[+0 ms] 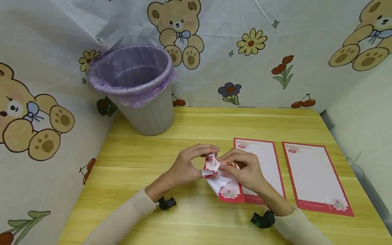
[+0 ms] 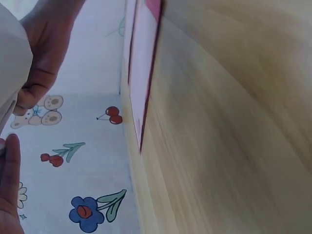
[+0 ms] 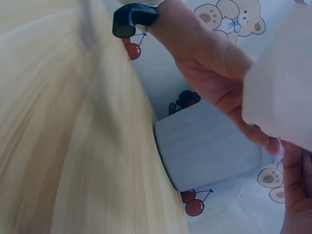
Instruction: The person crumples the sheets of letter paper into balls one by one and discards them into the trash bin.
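Note:
A sheet of letter paper [image 1: 226,190] with a red border and a printed flower corner is partly crumpled between the two hands above the table. My left hand [image 1: 187,165] holds its bunched end, with fingers over the top and thumb below. From the other side my right hand [image 1: 249,170] pinches a crumpled edge between thumb and fingers. The sheet's lower corner hangs smooth and curved. Both wrist views show the pale back of the paper [image 3: 282,92], which hides part of the fingers.
Two flat red-bordered sheets lie to the right: one [image 1: 260,163] partly behind the right hand, another [image 1: 316,177] beside it. A grey bin [image 1: 150,115] with a purple liner stands at the back left of the wooden table [image 1: 147,221]. Bear-patterned cloth [image 1: 214,20] hangs behind.

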### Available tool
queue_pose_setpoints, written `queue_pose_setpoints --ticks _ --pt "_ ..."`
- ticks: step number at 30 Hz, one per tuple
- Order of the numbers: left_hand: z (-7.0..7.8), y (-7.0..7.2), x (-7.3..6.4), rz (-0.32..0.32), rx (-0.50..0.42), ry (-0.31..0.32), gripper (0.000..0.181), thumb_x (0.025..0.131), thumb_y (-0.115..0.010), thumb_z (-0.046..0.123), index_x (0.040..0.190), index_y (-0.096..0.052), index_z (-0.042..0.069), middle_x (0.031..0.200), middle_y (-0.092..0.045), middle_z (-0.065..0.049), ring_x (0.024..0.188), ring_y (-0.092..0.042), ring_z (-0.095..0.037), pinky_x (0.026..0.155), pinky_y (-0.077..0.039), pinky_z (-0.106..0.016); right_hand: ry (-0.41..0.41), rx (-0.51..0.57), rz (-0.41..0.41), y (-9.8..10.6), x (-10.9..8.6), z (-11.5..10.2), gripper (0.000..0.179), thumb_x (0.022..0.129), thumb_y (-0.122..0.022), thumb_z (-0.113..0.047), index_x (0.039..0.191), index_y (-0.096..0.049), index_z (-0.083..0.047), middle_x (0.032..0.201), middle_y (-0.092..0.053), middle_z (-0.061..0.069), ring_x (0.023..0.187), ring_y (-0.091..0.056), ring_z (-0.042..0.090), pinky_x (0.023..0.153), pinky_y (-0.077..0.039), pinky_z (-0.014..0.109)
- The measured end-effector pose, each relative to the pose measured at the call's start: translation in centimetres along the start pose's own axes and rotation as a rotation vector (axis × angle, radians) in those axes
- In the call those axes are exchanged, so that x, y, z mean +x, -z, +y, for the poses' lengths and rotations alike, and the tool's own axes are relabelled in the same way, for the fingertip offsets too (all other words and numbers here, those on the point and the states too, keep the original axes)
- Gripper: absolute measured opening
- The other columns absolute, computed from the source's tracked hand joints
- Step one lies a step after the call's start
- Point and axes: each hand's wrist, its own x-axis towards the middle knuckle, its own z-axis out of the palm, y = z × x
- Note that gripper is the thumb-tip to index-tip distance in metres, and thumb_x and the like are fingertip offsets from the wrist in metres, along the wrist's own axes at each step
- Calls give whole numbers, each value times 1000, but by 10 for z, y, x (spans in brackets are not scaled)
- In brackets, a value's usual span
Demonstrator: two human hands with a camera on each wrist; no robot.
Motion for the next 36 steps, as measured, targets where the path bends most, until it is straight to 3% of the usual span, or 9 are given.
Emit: queue_pose_setpoints --ticks 6,9,17,22,25,29,33,36 --pt "5 -2 2 49 -106 11 39 85 -88 -3 122 -78 4 126 -80 -17 116 -79 -23 92 -68 -34 22 6 40 0 -4 -1 35 81 -74 27 102 -82 1 103 -81 7 100 -76 14 85 -64 20" --pt "8 -2 4 69 -120 13 32 88 -86 -2 119 -79 3 121 -81 -17 113 -80 -22 91 -68 -35 64 -7 68 -1 -4 -1 33 81 -74 27 102 -81 3 104 -80 8 100 -75 15 87 -64 21" --pt "12 -3 1 148 -184 139 29 86 -73 -16 105 -81 4 101 -82 -15 92 -78 -10 76 -68 -32 95 -71 107 -3 -4 -2 35 77 -76 29 100 -81 3 102 -80 11 100 -77 15 87 -65 21" --pt "13 1 1 136 -166 126 37 80 -62 -22 97 -83 5 95 -84 -14 86 -76 -8 70 -66 -29 85 -81 102 -4 -4 -1 36 77 -76 30 100 -81 2 103 -79 10 100 -77 14 86 -65 20" --pt "13 2 2 136 -159 124 35 83 -63 -21 97 -83 5 95 -84 -14 86 -76 -7 70 -65 -28 76 -81 96 -3 -4 0 35 78 -77 28 102 -81 3 104 -79 11 101 -76 15 87 -65 21" --pt "13 5 2 141 -159 144 27 91 -65 -15 98 -82 4 99 -84 -15 89 -78 -9 73 -67 -29 51 -98 84 2 -6 -1 32 83 -75 24 108 -79 4 109 -78 12 105 -74 16 90 -64 21" --pt "13 12 3 176 -166 173 26 92 -64 -16 100 -81 2 104 -84 -18 93 -79 -10 73 -67 -30 7 -122 50 10 -11 -4 34 92 -62 21 122 -73 8 121 -77 8 111 -71 15 98 -61 21" --pt "12 16 3 214 -167 181 25 91 -65 -18 101 -80 0 104 -83 -21 94 -78 -8 73 -68 -29 -8 -124 -12 14 -16 -4 46 89 -61 20 134 -64 11 131 -74 8 115 -70 15 103 -59 23"
